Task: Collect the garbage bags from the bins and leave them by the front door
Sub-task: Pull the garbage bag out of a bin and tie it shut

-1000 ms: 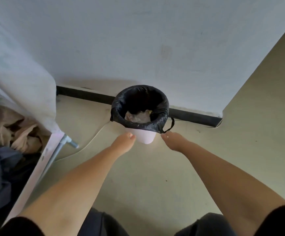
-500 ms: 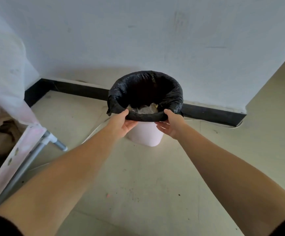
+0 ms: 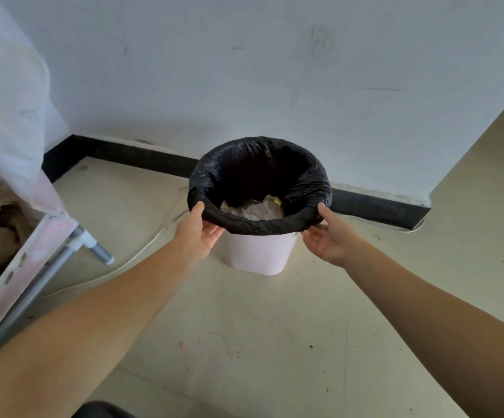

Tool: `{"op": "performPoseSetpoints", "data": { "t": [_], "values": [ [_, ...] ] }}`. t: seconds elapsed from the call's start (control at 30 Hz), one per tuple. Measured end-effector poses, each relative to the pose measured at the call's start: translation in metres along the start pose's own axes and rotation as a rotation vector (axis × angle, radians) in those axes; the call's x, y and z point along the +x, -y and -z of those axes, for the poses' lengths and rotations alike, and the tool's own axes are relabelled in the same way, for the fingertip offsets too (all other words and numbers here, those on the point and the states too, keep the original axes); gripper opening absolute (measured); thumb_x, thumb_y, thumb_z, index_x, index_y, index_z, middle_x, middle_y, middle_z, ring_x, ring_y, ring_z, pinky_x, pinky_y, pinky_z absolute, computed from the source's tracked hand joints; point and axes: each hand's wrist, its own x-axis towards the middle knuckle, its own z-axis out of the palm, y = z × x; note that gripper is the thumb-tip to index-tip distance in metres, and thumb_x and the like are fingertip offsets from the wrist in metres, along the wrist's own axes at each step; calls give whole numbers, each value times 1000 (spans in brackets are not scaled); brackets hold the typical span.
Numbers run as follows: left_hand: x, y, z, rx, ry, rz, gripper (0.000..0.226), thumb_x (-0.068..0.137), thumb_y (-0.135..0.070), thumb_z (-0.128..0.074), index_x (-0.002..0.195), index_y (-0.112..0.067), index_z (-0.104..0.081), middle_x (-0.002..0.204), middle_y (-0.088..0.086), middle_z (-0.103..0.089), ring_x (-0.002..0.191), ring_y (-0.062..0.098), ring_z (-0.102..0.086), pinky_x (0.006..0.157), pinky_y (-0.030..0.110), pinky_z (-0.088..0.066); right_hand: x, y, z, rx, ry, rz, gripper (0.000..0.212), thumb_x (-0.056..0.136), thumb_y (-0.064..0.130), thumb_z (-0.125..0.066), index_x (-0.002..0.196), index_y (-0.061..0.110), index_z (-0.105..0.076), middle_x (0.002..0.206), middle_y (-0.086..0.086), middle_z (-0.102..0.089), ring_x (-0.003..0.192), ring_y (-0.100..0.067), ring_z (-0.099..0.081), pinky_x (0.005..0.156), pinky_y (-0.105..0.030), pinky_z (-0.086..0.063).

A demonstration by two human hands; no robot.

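A small pale pink bin (image 3: 259, 254) stands on the floor against the white wall. A black garbage bag (image 3: 259, 173) lines it, its edge rolled over the rim, with crumpled white and yellow rubbish lying inside. My left hand (image 3: 201, 229) grips the rolled bag edge at the near left, thumb on top and fingers beneath. At the near right my right hand (image 3: 326, 236) holds the same rolled edge, thumb over it and fingers under.
A pink-framed rack (image 3: 24, 260) with metal tube legs, draped in white cloth and holding clothes, stands at the left. A thin white cable (image 3: 142, 251) trails across the beige floor. A black skirting board (image 3: 130, 158) runs along the wall. The wall ends in a corner at the right.
Both hands went from the bin's side up to the bag's rolled rim and took hold of it, then slid apart along the rim. The view came closer to the bin.
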Motion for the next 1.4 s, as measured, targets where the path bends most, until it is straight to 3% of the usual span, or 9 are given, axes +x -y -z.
{"op": "performPoseSetpoints", "data": {
  "t": [0.13, 0.23, 0.4, 0.5, 0.63, 0.8, 1.07, 1.2, 1.4],
  "values": [
    [1, -15, 14, -32, -66, -27, 38, 95, -11, -52, 132, -3, -47, 92, 9, -60, 77, 18, -60, 78, 29, -49, 2, 3, 9, 20, -46, -18, 22, 91, 24, -60, 99, 5, -54, 71, -7, -54, 47, -10, -52, 39, -16, -48],
    [-2, -19, 14, -63, -131, -104, 24, 94, -5, -51, 118, -5, -51, 86, 9, -58, 64, 14, -56, 54, 17, -51, 2, 4, 7, 0, -131, 122, 19, 92, 3, -51, 74, 9, -50, 59, -4, -48, 30, -4, -38, 32, -12, -37],
    [-9, -32, 6, 88, -177, -289, 8, 92, -2, -47, 84, -5, -50, 66, 5, -46, 32, 6, -45, 34, 12, -36, -12, 15, -3, -554, -355, 628, 14, 83, 9, -50, 95, 15, -57, 66, 1, -53, 52, -13, -48, 51, -26, -46],
    [-11, -43, -1, 163, -162, -426, 15, 89, 1, -43, 77, -7, -48, 62, 4, -41, 34, 6, -43, 38, 14, -38, -23, 27, -7, -671, -410, 827, 14, 85, 15, -50, 94, 25, -56, 70, 7, -54, 52, -6, -48, 48, -20, -42],
    [-17, -44, -22, 463, -59, -552, 30, 87, -2, -40, 104, -14, -61, 61, 1, -48, 44, 4, -50, 54, 20, -51, -24, 43, -22, -776, -390, 1057, 21, 92, 13, -44, 98, 21, -62, 81, 6, -60, 46, 1, -46, 44, -4, -35],
    [-26, -26, -62, 753, 62, -744, 36, 88, -4, -39, 77, -28, -63, 66, -5, -56, 60, 4, -53, 64, 11, -44, -22, 42, -65, -1067, -171, 1165, 21, 93, 15, -49, 102, 19, -67, 100, -2, -63, 59, -6, -50, 61, -8, -39],
    [-26, -37, -69, 352, 295, -498, 29, 90, 5, -36, 81, -12, -58, 61, -1, -51, 55, 7, -53, 62, 22, -50, -10, 19, -119, -1052, 290, 759, 54, 81, 42, -68, 127, 20, -52, 117, 5, -60, 107, -7, -56, 89, -21, -43],
    [-21, -35, -56, 478, 264, -478, 28, 92, 0, -37, 100, -17, -58, 76, 6, -56, 74, 14, -58, 79, 33, -54, 1, 15, -120, -1389, 195, 879, 30, 87, 22, -60, 116, 14, -61, 108, -2, -63, 97, -13, -56, 81, -22, -39],
    [-6, -39, -50, 450, 96, -186, 21, 96, -24, -49, 92, -4, -52, 84, 16, -60, 77, 25, -63, 72, 39, -57, 12, 20, -101, -1068, -51, 961, 16, 90, 14, -51, 100, 18, -62, 98, -3, -60, 72, -8, -53, 65, -17, -37]
  ]
}}
